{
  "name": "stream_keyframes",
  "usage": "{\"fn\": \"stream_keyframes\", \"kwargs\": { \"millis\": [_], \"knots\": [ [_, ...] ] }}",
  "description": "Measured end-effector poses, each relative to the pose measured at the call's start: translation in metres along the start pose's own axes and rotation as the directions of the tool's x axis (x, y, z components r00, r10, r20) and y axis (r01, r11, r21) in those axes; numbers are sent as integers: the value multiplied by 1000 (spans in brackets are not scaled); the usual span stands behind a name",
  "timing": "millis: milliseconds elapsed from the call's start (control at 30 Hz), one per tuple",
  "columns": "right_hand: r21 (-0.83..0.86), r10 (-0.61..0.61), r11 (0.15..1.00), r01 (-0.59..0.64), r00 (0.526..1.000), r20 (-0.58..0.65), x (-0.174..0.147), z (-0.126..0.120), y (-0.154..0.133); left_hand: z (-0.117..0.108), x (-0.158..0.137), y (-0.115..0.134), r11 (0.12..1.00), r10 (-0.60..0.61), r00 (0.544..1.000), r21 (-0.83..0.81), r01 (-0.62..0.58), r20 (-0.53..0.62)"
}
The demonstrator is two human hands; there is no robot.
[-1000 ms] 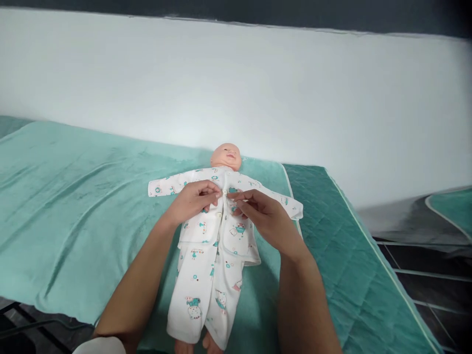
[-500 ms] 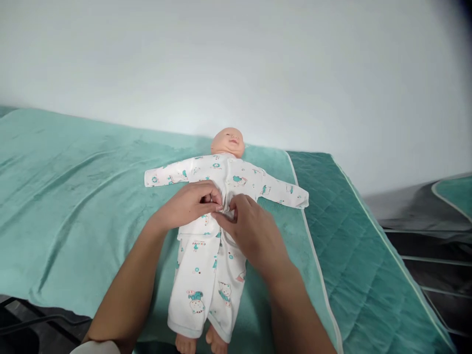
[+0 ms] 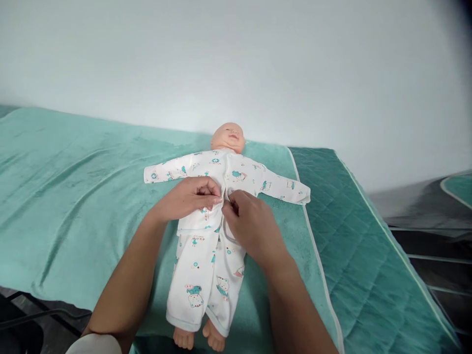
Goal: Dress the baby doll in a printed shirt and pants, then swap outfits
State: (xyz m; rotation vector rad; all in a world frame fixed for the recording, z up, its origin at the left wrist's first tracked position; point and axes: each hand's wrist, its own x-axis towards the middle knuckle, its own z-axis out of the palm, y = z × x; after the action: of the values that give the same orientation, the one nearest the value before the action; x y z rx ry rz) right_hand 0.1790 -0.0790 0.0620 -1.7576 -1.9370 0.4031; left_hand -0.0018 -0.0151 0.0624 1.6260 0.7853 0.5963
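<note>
A baby doll [image 3: 227,138] lies on its back, arms spread, dressed in a white printed shirt [image 3: 206,164] and matching trousers [image 3: 193,275]. At the middle of the chest, my left hand [image 3: 193,197] pinches the left side of the shirt's front opening between thumb and fingers. Close beside it, my right hand [image 3: 250,221] pinches the facing edge of the same opening. A narrow gap lies between my fingertips. Any fastener there is hidden by my fingers. Below the trouser hems the doll's bare feet [image 3: 199,337] show.
A light green blanket [image 3: 73,196] with a pale edge lies under the doll. Darker quilted bedding [image 3: 354,236] extends to the right. A white wall [image 3: 236,59] rises behind the bed. Metal bars [image 3: 438,258] stand at the right, and a dark frame [image 3: 40,314] at the lower left.
My hands have drawn slightly apart at the shirt's front, where the fingertips had been together. The right thumb has pulled back to the right. The view has shifted a little.
</note>
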Motion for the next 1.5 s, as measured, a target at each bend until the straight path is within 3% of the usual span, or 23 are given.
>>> {"fn": "stream_keyframes", "kwargs": {
  "millis": [100,200,300,400,500,567,733,867,967,1067,1133,1233,1333,1500],
  "knots": [
    [296,1,955,-33,994,106,2,-8,10,-1,0,0,998,-7,1000,-58,8,14],
    [593,-45,791,-150,953,301,4,-11,14,-1,0,0,995,7,999,-103,-3,42],
    [697,-77,690,-196,937,340,3,-8,12,-1,-1,1,994,14,999,-110,-10,39],
    [602,28,779,-177,968,248,0,-6,9,-1,-2,2,993,2,1000,-116,0,22],
    [363,85,922,-134,986,146,-3,-6,7,-1,-3,1,991,-10,1000,-136,12,22],
    [196,100,974,-115,991,88,-4,-4,5,-2,-2,0,989,-8,1000,-150,10,16],
    [-84,154,986,-145,980,125,-5,5,-5,-2,0,-4,985,-4,1000,-170,8,23],
    [-146,149,981,-131,982,117,-6,5,-9,-1,0,-5,990,-16,1000,-142,17,6],
    [-25,73,997,-71,990,122,-4,0,-2,0,0,-4,992,-13,1000,-126,13,0],
    [234,20,970,-63,983,184,-2,-7,8,1,0,-2,993,-8,1000,-121,8,1],
    [452,6,882,-129,965,263,-1,-9,13,1,0,-1,992,-6,1000,-123,5,-6],
    [699,-9,682,-213,954,299,-2,-9,13,2,0,0,992,-9,1000,-125,7,-21],
    [790,-12,575,-214,963,270,-2,-3,10,2,-1,-1,991,-6,1000,-132,3,-21],
    [786,7,568,-245,956,293,1,2,10,0,-1,-2,983,8,1000,-182,-4,20]
  ]
}}
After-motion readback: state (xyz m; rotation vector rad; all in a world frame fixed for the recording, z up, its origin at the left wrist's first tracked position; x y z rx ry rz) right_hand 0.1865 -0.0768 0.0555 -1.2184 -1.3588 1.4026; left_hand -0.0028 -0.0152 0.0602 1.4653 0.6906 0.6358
